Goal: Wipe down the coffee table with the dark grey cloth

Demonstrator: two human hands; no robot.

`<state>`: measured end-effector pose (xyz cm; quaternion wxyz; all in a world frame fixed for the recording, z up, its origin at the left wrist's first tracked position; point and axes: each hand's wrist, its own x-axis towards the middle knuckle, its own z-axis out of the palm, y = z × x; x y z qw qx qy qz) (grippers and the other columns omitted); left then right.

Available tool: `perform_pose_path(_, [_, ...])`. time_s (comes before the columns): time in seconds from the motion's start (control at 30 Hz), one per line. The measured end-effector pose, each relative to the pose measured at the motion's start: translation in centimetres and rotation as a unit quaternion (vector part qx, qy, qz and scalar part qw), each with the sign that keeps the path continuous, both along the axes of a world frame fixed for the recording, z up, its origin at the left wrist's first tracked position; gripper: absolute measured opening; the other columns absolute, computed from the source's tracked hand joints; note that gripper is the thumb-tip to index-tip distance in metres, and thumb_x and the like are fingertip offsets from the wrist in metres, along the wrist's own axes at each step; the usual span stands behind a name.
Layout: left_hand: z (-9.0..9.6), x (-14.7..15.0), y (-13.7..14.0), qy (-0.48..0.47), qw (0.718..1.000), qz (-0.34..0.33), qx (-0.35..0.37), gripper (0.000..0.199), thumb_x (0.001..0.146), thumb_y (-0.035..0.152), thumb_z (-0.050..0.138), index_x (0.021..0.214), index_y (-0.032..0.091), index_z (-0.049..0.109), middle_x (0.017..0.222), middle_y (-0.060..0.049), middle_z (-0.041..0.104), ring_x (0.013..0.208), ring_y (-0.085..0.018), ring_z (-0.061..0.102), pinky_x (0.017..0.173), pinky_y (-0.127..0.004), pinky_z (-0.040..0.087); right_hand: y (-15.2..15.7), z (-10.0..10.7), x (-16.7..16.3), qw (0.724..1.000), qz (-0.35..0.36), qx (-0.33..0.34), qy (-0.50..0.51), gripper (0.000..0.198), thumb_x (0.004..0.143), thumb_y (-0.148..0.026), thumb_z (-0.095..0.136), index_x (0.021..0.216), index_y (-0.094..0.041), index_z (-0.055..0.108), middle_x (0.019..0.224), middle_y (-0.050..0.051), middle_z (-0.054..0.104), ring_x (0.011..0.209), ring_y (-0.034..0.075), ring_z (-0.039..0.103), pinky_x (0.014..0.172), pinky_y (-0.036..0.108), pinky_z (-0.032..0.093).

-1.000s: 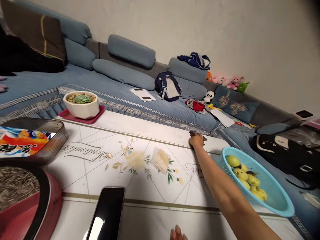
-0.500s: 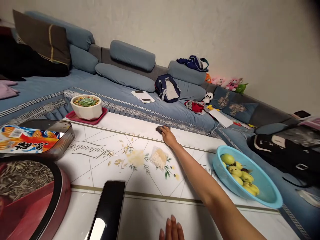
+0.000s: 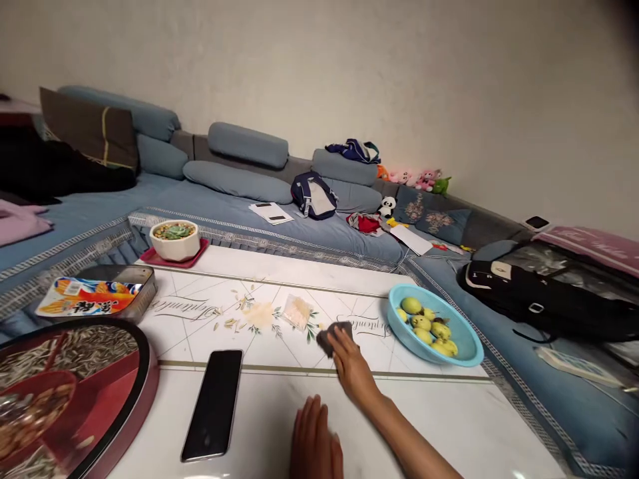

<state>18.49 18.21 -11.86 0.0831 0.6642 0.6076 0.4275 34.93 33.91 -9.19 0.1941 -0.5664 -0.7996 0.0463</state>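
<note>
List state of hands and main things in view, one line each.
Right hand, over cloth, fingers extended
Left hand, fingers extended, nothing visibly held
Phone, face up, screen dark
Snack box, open, seeds inside
Basin, upright, holding fruit
Packet, lying flat
Plant pot, upright, planted
Loose bits, scattered
Backpack, resting on sofa
</note>
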Motion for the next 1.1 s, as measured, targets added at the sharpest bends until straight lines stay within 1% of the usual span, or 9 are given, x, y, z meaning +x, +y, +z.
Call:
perform_pose_path(0.13, [8.6, -5.1, 9.6, -0.015, 0.985, 0.017, -0.17, 0.046, 0.112, 0.034, 0.037, 0.142, 0.016, 0.066, 0.146, -0.016, 0.07, 0.137, -0.027, 0.066, 0.114, -0.039, 0.053, -4.0, 0.5, 2.7, 0.998, 0.051, -0.038, 0.008, 0.059, 0.107, -0.019, 0.041, 0.163, -0.033, 0.054, 0.174, 0.005, 0.043, 0.163, 0.027, 0.036, 0.13, 0.056, 0.037])
perform_pose_path(0.23, [14.5, -8.0, 19.5, 0.022, 0.959, 0.068, -0.276, 0.043, 0.108, 0.032, 0.046, 0.141, 0.011, 0.064, 0.144, -0.024, 0.068, 0.139, -0.035, 0.062, 0.112, -0.045, 0.049, -0.8, 2.6, 2.1, 0.995, -0.067, -0.076, 0.007, 0.057, 0.107, -0.018, 0.039, 0.161, -0.024, 0.057, 0.174, 0.009, 0.042, 0.164, 0.03, 0.035, 0.131, 0.053, 0.034])
perform_pose_path(0.33, [16.0, -9.3, 26.8, 0.014, 0.94, 0.086, -0.331, 0.035, 0.1, 0.038, 0.066, 0.123, 0.012, 0.07, 0.134, -0.024, 0.072, 0.132, -0.037, 0.066, 0.106, -0.046, 0.051, 4.4, 4.5, -1.6, 0.98, -0.18, -0.086, 0.015, 0.058, 0.106, -0.013, 0.035, 0.162, -0.011, 0.054, 0.175, 0.019, 0.037, 0.165, 0.037, 0.029, 0.132, 0.058, 0.029])
perform_pose_path(0.43, [14.3, -9.6, 30.2, -0.021, 0.93, 0.079, -0.358, 0.035, 0.099, 0.045, 0.074, 0.116, 0.015, 0.072, 0.126, -0.014, 0.074, 0.12, -0.03, 0.07, 0.105, -0.049, 0.054, 7.1, 4.7, -6.0, 0.984, -0.156, -0.079, 0.021, 0.058, 0.106, -0.013, 0.038, 0.162, -0.011, 0.054, 0.175, 0.019, 0.036, 0.166, 0.036, 0.028, 0.134, 0.058, 0.024])
perform_pose_path(0.57, [12.0, -9.9, 30.8, -0.132, 0.938, 0.037, -0.317, 0.032, 0.098, 0.048, 0.075, 0.104, 0.017, 0.072, 0.106, -0.006, 0.074, 0.099, -0.022, 0.07, 0.093, -0.042, 0.057, 4.6, 3.3, -7.2, 0.996, -0.061, -0.068, 0.015, 0.059, 0.106, -0.014, 0.041, 0.163, -0.02, 0.053, 0.177, 0.009, 0.036, 0.166, 0.028, 0.028, 0.136, 0.048, 0.022])
perform_pose_path(0.73, [11.3, -10.7, 27.3, -0.338, 0.924, -0.049, -0.171, 0.035, 0.086, 0.053, 0.078, 0.085, 0.019, 0.069, 0.085, -0.003, 0.072, 0.086, -0.02, 0.068, 0.083, -0.031, 0.053, -0.4, 1.5, -2.7, 0.998, -0.046, -0.052, 0.01, 0.059, 0.106, -0.015, 0.04, 0.163, -0.027, 0.055, 0.176, 0.006, 0.038, 0.165, 0.028, 0.032, 0.132, 0.052, 0.032])
perform_pose_path(0.9, [9.2, -10.3, 21.9, -0.507, 0.859, -0.054, -0.042, 0.043, 0.081, 0.059, 0.08, 0.099, 0.021, 0.069, 0.102, -0.004, 0.074, 0.1, -0.019, 0.069, 0.092, -0.028, 0.051, 0.4, 1.8, -3.6, 0.995, -0.095, -0.042, 0.002, 0.057, 0.108, -0.019, 0.037, 0.162, -0.023, 0.056, 0.175, 0.009, 0.041, 0.165, 0.031, 0.032, 0.133, 0.053, 0.029])
perform_pose_path(1.0, [8.0, -9.6, 19.8, -0.585, 0.81, -0.03, -0.023, 0.042, 0.079, 0.057, 0.082, 0.092, 0.022, 0.062, 0.087, 0.001, 0.069, 0.085, -0.016, 0.067, 0.08, -0.026, 0.052, 2.4, 2.6, -6.4, 0.989, -0.138, -0.047, -0.006, 0.057, 0.108, -0.016, 0.037, 0.162, -0.019, 0.056, 0.175, 0.011, 0.04, 0.165, 0.032, 0.03, 0.134, 0.053, 0.025])
perform_pose_path(1.1, [8.5, -9.5, 18.8, -0.642, 0.766, -0.024, -0.019, 0.042, 0.076, 0.054, 0.084, 0.088, 0.023, 0.057, 0.08, 0.004, 0.063, 0.08, -0.016, 0.069, 0.075, -0.025, 0.053, 4.3, 3.2, -9.1, 0.988, -0.148, -0.051, 0.006, 0.057, 0.108, -0.015, 0.036, 0.162, -0.015, 0.055, 0.175, 0.014, 0.04, 0.166, 0.035, 0.029, 0.135, 0.055, 0.022])
